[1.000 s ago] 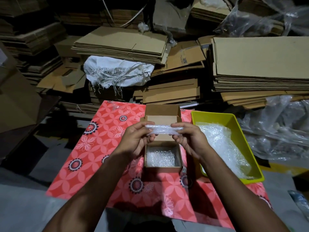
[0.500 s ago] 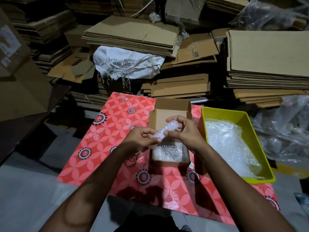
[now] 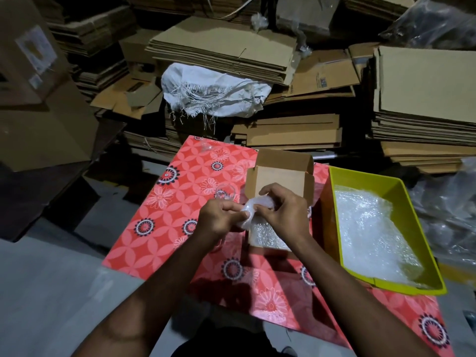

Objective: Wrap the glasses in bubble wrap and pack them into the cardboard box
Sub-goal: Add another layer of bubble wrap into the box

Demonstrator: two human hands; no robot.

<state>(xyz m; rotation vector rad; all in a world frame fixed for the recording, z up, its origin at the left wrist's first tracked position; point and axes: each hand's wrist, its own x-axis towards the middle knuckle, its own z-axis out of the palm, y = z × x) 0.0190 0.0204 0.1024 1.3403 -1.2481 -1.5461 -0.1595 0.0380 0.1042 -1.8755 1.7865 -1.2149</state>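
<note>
One bundle in hand, one already boxed, bare glass waiting

Both hands work above the open cardboard box (image 3: pixel 280 176). Left hand (image 3: pixel 219 219) pinches the near end of a bubble-wrap bundle (image 3: pixel 253 208); right hand (image 3: pixel 284 212) has its fingers curled round the far end. Bundle sits just over the box mouth, tilted, not yet inside. What it wraps is hidden by the plastic; judged a glass from the task.

Inside the box, at the near end, bubble wrap (image 3: pixel 268 235) already lies. Cannot tell whether it is a wrapped glass or only padding.

Left of the box, on the red floral mat (image 3: pixel 164 228), stands a clear unwrapped glass (image 3: pixel 225 194), faint against the pattern. A second clear object near the mat's far edge is too small to identify.

Yellow tray (image 3: pixel 365 176) stands just right of the box, with loose bubble-wrap sheets (image 3: pixel 371 228) heaped in it. Supply looks ample.

Judgement: task partly done. Current step reads as finishing the wrap, tucking or twisting the ends, before lowering the bundle in. Left to do: seat this bundle, wrap at least the one bare glass, pack it, close the lid flap, which stands upright at the far side.

Flattened cardboard stacks (image 3: pixel 224 50) and a white sack (image 3: pixel 213 94) fill the background.
</note>
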